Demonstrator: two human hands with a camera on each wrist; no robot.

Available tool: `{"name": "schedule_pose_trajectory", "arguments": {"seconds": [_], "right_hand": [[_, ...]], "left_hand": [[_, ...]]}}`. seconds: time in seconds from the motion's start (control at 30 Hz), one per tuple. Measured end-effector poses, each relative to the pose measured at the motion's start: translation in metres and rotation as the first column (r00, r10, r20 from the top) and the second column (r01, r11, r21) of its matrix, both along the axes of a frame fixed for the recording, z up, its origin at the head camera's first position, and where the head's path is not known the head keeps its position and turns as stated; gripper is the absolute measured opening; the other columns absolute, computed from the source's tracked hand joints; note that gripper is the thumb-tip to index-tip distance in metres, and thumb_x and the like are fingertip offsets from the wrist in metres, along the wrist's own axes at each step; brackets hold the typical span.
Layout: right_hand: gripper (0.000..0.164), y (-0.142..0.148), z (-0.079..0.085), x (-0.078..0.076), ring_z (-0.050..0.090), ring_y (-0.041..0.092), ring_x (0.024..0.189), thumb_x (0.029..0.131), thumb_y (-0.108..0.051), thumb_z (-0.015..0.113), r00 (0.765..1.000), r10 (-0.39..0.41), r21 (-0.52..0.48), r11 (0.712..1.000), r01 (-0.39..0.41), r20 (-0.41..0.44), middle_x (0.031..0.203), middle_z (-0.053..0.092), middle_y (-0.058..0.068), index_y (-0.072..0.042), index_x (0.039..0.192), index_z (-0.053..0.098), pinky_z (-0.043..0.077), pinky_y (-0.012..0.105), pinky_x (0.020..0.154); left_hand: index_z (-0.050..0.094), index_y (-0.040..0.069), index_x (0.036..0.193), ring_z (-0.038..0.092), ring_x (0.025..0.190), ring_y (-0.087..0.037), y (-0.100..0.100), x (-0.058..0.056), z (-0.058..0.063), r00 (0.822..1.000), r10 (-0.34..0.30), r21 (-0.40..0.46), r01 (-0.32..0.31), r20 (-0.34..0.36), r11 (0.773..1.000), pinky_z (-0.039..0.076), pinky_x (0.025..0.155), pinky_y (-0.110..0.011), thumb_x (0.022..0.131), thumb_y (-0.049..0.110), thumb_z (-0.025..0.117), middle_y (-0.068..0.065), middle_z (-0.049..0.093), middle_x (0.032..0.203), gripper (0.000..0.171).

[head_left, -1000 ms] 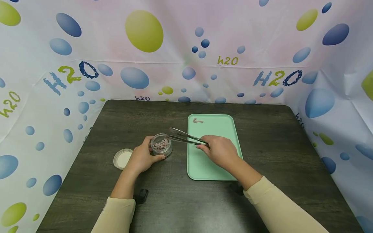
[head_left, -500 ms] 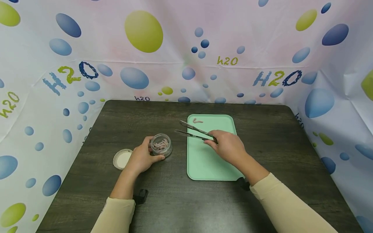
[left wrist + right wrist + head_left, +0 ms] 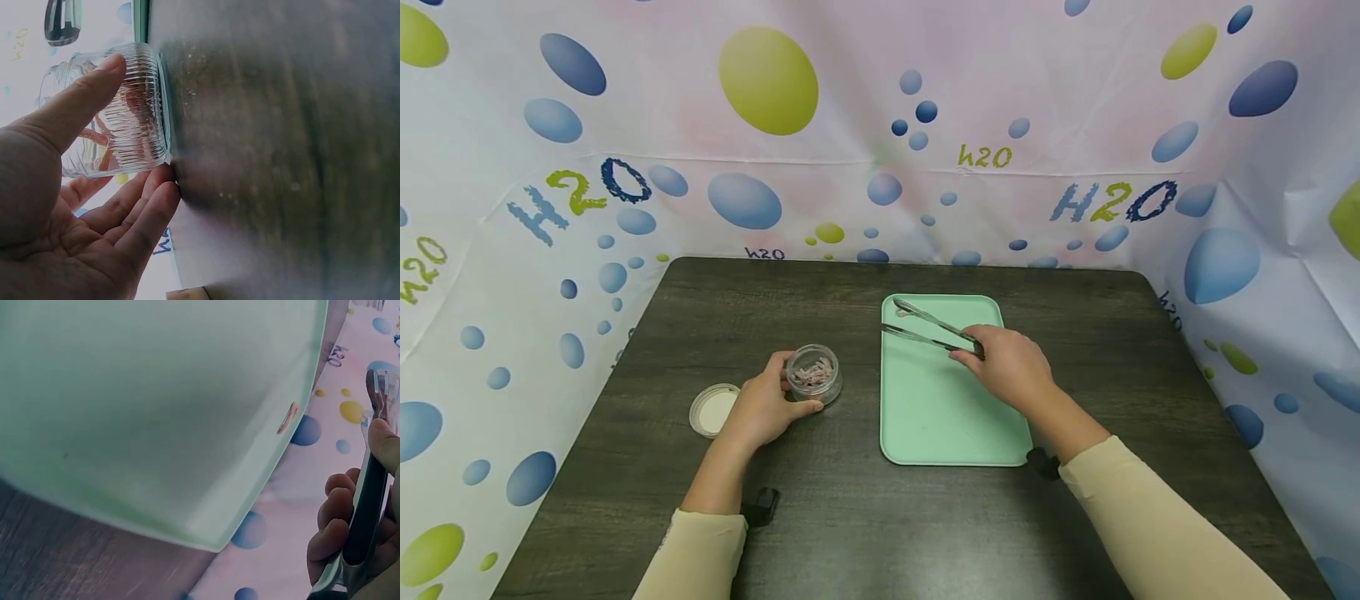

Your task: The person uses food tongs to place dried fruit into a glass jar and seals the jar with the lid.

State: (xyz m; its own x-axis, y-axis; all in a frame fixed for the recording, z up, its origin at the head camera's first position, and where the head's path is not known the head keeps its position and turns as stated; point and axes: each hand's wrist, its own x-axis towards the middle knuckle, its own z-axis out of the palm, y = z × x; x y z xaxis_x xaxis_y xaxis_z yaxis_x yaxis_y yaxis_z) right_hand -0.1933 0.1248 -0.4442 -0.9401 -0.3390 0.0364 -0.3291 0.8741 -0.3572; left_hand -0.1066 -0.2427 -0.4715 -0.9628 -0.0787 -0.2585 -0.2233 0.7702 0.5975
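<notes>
My left hand (image 3: 766,408) grips a small ribbed glass jar (image 3: 815,387) from its left side, thumb in front and fingers behind. Inside are several thin, pinkish-brown strips (image 3: 815,372). The jar stands upright on the table in the left wrist view. In my right hand (image 3: 1011,367) are metal tongs (image 3: 369,506), their arms spread apart over the upper part of a pale green tray (image 3: 947,417). One curled pinkish strip (image 3: 287,419) lies near the tray's far edge; the tongs partly cover it in the head view.
A round lid with a pale inside (image 3: 715,410) lies left of the jar, beside my left wrist. The dark wood-look table (image 3: 850,517) runs back to a white sheet (image 3: 850,158) printed with blue and green dots. Dark wrist devices sit under both wrists.
My right hand has moved right and away from me with the spread tongs, from beside the jar to over the tray's upper left. The left hand and jar have stayed in place.
</notes>
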Motion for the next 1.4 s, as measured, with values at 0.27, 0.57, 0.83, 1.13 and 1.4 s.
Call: {"name": "schedule_pose_trajectory", "arguments": {"seconds": [0.27, 0.57, 0.83, 1.13, 1.4], "right_hand": [[0.047, 0.014, -0.011, -0.015, 0.063, 0.016, 0.066, 0.101, -0.044, 0.077, 0.999, -0.038, 0.015, 0.999, 0.037, 0.034, 0.089, 0.076, 0.003, -0.014, 0.137, 0.074, 0.044, 0.033, 0.052], [0.052, 0.018, -0.024, -0.027, 0.066, 0.021, 0.071, 0.104, -0.049, 0.072, 0.991, -0.077, 0.045, 0.996, 0.073, 0.109, 0.093, 0.077, 0.007, -0.015, 0.143, 0.07, 0.047, 0.036, 0.055], [0.055, 0.019, -0.027, -0.035, 0.069, 0.025, 0.071, 0.107, -0.048, 0.067, 0.984, -0.092, 0.095, 0.992, 0.078, 0.152, 0.111, 0.081, 0.017, -0.013, 0.149, 0.066, 0.046, 0.036, 0.052], [0.055, 0.02, -0.027, -0.038, 0.065, 0.023, 0.064, 0.107, -0.049, 0.067, 0.982, -0.094, 0.117, 0.99, 0.075, 0.164, 0.118, 0.08, 0.021, -0.015, 0.15, 0.067, 0.044, 0.036, 0.048], [0.052, 0.015, -0.018, -0.042, 0.065, 0.023, 0.064, 0.108, -0.048, 0.066, 0.981, -0.087, 0.164, 0.985, 0.059, 0.172, 0.126, 0.079, 0.021, -0.015, 0.148, 0.069, 0.045, 0.036, 0.049]], "left_hand": [[0.033, 0.011, 0.166, 0.067, 0.134, -0.045, 0.0, 0.0, 0.002, 1.0, -0.006, 0.006, 0.006, 0.0, 1.0, 0.054, 0.106, -0.064, 0.093, 0.039, 0.089, -0.028, 0.066, 0.148, 0.096], [0.033, 0.011, 0.166, 0.067, 0.133, -0.045, 0.0, -0.001, 0.002, 1.0, -0.004, -0.003, 0.004, 0.011, 1.0, 0.054, 0.106, -0.064, 0.093, 0.04, 0.088, -0.029, 0.067, 0.146, 0.097], [0.033, 0.011, 0.166, 0.068, 0.132, -0.045, 0.0, 0.0, 0.001, 1.0, 0.0, -0.009, 0.0, 0.012, 1.0, 0.054, 0.105, -0.064, 0.093, 0.039, 0.089, -0.029, 0.068, 0.143, 0.096], [0.034, 0.011, 0.166, 0.068, 0.132, -0.046, 0.0, 0.0, 0.001, 1.0, 0.0, -0.011, 0.001, 0.011, 1.0, 0.054, 0.105, -0.064, 0.093, 0.039, 0.088, -0.03, 0.068, 0.144, 0.096], [0.033, 0.011, 0.166, 0.068, 0.132, -0.046, -0.001, -0.001, 0.0, 1.0, 0.003, -0.011, -0.003, 0.013, 1.0, 0.054, 0.104, -0.064, 0.093, 0.04, 0.088, -0.029, 0.068, 0.143, 0.096]]}}
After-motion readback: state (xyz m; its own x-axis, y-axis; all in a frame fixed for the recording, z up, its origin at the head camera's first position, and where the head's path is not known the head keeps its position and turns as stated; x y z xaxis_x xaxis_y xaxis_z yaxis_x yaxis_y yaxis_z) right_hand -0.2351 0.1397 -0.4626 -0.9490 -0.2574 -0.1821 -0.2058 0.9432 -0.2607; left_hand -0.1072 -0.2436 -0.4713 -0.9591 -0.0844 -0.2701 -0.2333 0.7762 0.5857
